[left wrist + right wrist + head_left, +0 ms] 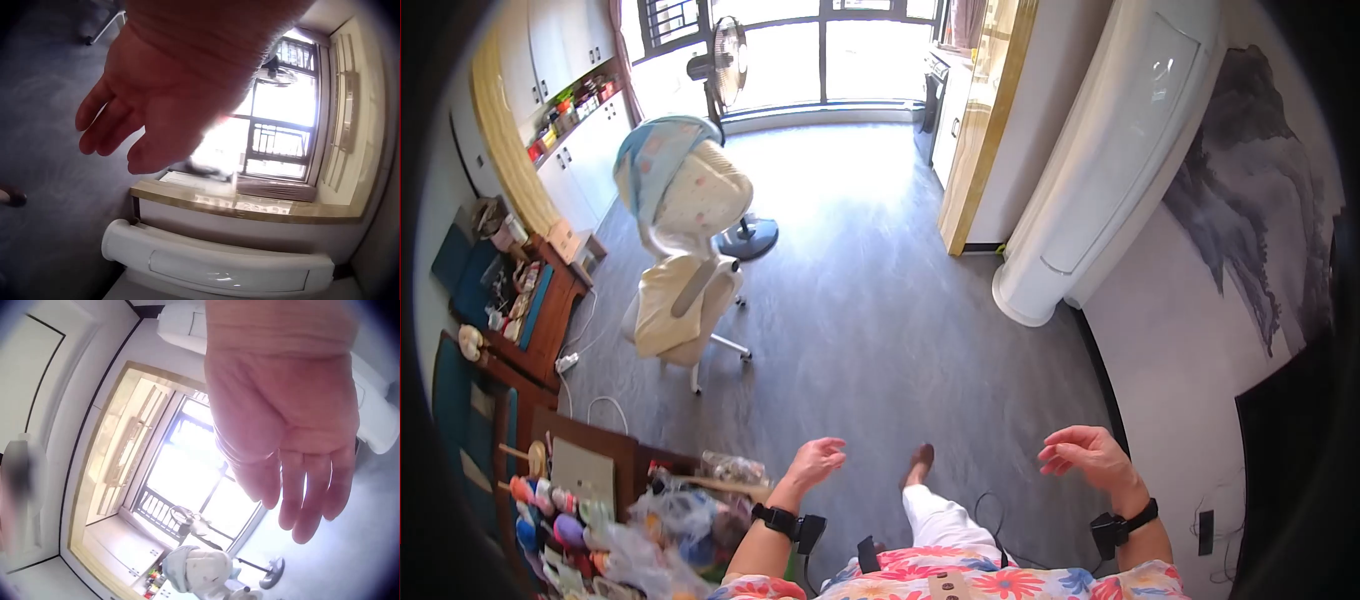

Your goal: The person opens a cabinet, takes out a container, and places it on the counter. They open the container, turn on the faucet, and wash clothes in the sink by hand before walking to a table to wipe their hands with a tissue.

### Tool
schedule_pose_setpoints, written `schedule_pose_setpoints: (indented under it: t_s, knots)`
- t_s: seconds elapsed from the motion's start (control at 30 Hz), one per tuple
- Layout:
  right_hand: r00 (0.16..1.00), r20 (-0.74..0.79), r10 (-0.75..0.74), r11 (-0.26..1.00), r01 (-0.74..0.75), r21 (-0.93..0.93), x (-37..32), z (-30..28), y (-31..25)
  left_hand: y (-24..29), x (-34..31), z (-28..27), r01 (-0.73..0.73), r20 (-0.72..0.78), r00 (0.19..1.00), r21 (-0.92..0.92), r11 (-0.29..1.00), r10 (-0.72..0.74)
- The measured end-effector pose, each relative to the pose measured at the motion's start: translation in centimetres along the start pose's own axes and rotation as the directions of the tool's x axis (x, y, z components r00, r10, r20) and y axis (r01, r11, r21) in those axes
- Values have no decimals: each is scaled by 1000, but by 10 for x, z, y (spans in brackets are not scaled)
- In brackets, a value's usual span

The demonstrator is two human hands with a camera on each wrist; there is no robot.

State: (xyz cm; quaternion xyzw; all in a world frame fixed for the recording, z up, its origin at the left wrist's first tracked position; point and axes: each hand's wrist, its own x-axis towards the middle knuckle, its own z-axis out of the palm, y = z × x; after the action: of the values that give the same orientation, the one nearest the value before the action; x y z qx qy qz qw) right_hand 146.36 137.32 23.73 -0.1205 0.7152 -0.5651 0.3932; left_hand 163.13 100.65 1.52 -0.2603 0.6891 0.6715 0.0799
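My left hand (817, 462) hangs in the air over the grey floor, fingers loosely bent and nothing in them. Close to its left stands the table with plastic bags (675, 515) and colourful yarn-like bundles (565, 525). In the left wrist view the palm and spread fingertips of the left hand (156, 94) show bare. My right hand (1090, 458) is also raised, near the wall on the right, holding nothing. The right wrist view shows the right hand (287, 431) with relaxed fingers pointing down. Both wrists wear black straps with small cameras.
A wheeled chair (685, 300) with a light cover stands ahead on the left, a fan (728, 65) behind it. At the right is a tall white air conditioner (1105, 170). Wooden furniture (540, 315) lines the left side. A dark cable (990, 510) lies near my feet.
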Motion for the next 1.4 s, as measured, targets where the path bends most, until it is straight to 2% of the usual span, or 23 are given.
schedule_pose_setpoints:
  t_s: [0.07, 0.13, 0.2, 0.23, 0.37, 0.4, 0.43, 0.5, 0.53, 0.6, 0.67, 0.77, 0.83, 0.9, 0.93, 1.0, 1.03, 1.17, 1.23, 1.4]
  knots:
    - [996, -85, 11, 1000, -12, -19, 49, -30, -13, 21, 59, -6, -28, -15, 999, 42, 999, 29]
    - [996, -89, -6, 1000, 5, -14, 111, -56, -34, 50, 112, -22, -77, -41, 996, 110, 991, 82]
    - [996, -74, 44, 999, -42, 28, 171, -69, -60, 60, 143, -42, 110, -17, 994, -5, 994, -110]
    - [996, -79, 41, 998, -38, 41, 202, -71, -74, 67, 156, -56, 134, -42, 990, 65, 989, -132]
    - [987, 156, 38, 994, -21, -107, 340, -72, -145, 109, 195, -109, 171, -243, 947, -177, 969, -212]
    - [970, 240, 19, 991, 14, -133, 376, -69, -161, 102, 209, -127, 161, -268, 938, -230, 960, -222]
    - [971, 240, -2, 991, 34, -132, 413, -66, -175, 93, 225, -145, 145, -293, 929, -278, 950, -228]
    - [929, 369, -29, 988, 83, -130, 478, -59, -197, 100, 250, -176, 232, -323, 891, -278, 932, -318]
    - [933, 359, -34, 990, 81, -118, 509, -58, -205, 92, 274, -195, 237, -318, 894, -263, 935, -316]
    - [916, 395, -69, 990, 111, -83, 568, -58, -229, 111, 330, -231, 229, -364, 867, -319, 920, -342]
    - [935, 348, -72, 993, 102, -67, 618, -70, -252, 158, 400, -262, 259, -336, 864, -344, 902, -376]
    - [971, 228, -73, 997, 73, 6, 686, -105, -303, 269, 540, -311, 148, -284, 941, -137, 979, -182]
    - [986, 148, -78, 996, 73, 42, 716, -129, -325, 326, 623, -321, 122, -228, 964, -68, 990, -135]
    - [995, 65, -80, 994, 75, 75, 754, -154, -342, 377, 702, -324, -4, -182, 983, 16, 1000, 7]
    - [995, 52, -83, 994, 79, 77, 777, -168, -349, 399, 737, -324, -10, -171, 985, 22, 1000, 13]
    - [995, 18, -101, 989, 98, 107, 822, -194, -362, 437, 796, -325, -111, -121, 986, 52, 992, 116]
    - [992, -19, -125, 980, 126, 151, 851, -207, -370, 455, 823, -320, -137, -80, 988, -9, 991, 135]
    - [967, -92, -239, 953, 252, 166, 955, -247, -419, 503, 908, -343, -40, 7, 999, 63, 997, 40]
    - [965, -69, -254, 948, 262, 181, 1001, -259, -455, 532, 928, -349, 5, -86, 996, 65, 998, 1]
    - [938, -22, -347, 924, 345, 166, 1103, -288, -522, 566, 1000, -391, 49, -137, 990, 21, 999, -45]
